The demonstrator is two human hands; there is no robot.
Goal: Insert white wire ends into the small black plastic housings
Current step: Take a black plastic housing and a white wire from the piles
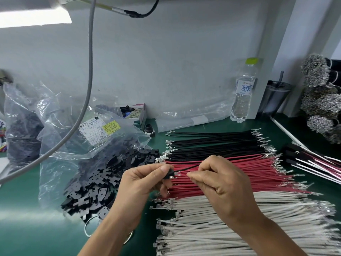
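While both hands meet over sorted wires, a black wire is being fed into a small black housing.

Left hand [142,183] pinches the housing [170,175] steady; right hand [219,182] pinches a black wire [186,168] close to its metal tip, probably for aim. White wires [239,218] lie nearest the person, red wires [230,174] and black wires [212,143] beyond, ends aligned for quick picking. Spare housings [103,182] spill from a plastic bag [60,145] at left; its label [96,133] shows "27 06 24". A water bottle [243,89] bears blue characters, unreadable.
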